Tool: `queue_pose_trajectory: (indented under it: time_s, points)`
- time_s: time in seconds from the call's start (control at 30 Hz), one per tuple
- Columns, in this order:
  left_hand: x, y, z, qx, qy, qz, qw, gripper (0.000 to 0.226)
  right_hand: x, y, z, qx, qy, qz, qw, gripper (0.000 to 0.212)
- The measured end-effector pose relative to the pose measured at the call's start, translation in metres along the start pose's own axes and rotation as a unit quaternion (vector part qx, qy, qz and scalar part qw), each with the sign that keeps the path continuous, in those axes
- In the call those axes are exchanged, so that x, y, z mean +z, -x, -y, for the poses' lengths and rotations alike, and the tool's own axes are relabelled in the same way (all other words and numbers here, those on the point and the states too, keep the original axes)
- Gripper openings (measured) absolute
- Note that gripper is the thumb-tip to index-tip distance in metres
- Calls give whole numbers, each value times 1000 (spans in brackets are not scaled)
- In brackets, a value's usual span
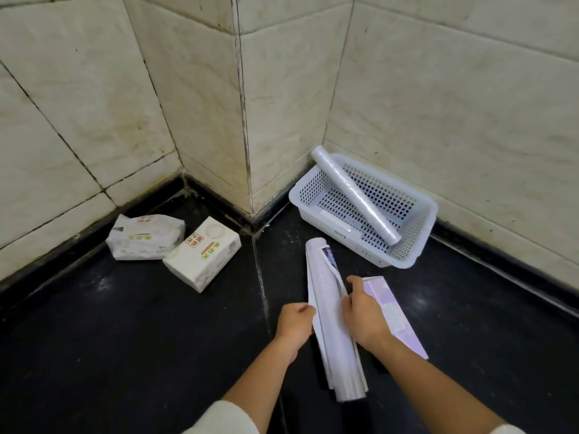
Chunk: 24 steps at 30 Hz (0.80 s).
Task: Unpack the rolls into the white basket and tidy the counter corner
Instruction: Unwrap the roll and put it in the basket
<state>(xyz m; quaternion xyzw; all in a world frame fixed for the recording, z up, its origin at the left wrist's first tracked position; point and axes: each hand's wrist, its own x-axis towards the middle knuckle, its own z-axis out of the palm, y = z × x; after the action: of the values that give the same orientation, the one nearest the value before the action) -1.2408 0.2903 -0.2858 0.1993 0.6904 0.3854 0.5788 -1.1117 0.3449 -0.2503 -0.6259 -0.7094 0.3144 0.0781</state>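
Two rolls are showing in my feed. The first roll [355, 195], wrapped in clear film, is lying diagonally in the white basket [416, 249], its far end propped up over the basket's back-left rim and its near end resting down inside toward the front-right wall. The basket is sitting on the black counter [125, 324] close against the tiled wall [438, 104] on the right, just beside the protruding wall corner.

The second roll [335, 327] is being held between both hands in front of the basket, well clear of it, with its white paper wrapper [326, 261] partly loosened and flaring along its length. I am seeing the left hand [296, 324] pinching the left edge of that wrapper, fingers curled together on the paper. The right hand [365, 311] is clamping the right side of the roll, thumb raised and fingers wrapped round it. Both forearms are reaching in from the bottom of the view, with pale sleeves [225, 418] pushed up.

A flat lilac-and-white carton [394, 311] is lying on the counter under the right hand and wrist, just beside the held roll.

Farther left, in the recessed counter corner, two tissue packs are resting on the counter and touching each other: a soft pack [144, 236] toward the back wall and a box-shaped pack [203, 255] in front of it, angled.
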Motion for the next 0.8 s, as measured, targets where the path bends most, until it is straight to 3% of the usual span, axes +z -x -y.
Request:
queue_pose_trajectory:
  time_s: [0.07, 0.17, 0.3, 0.5, 0.8]
  points:
    - [-3, 2, 1, -6, 16, -6, 1000, 18, 1, 2, -2, -82, 127, -14, 988, 48]
    - [-3, 4, -2, -3, 16, -7, 1000, 19, 9, 8, 5, -159, 280, -42, 946, 28]
    - [-1, 7, -4, 7, 2, -14, 1000, 24, 13, 8, 14, -57, 230, 6, 971, 40]
    - [-8, 13, -2, -2, 7, -23, 1000, 23, 13, 2, 7, 32, 232, 53, 971, 61]
    - [-30, 16, 3, -10, -33, -46, 998, 22, -2, 2, -8, 96, -48, 154, 982, 58]
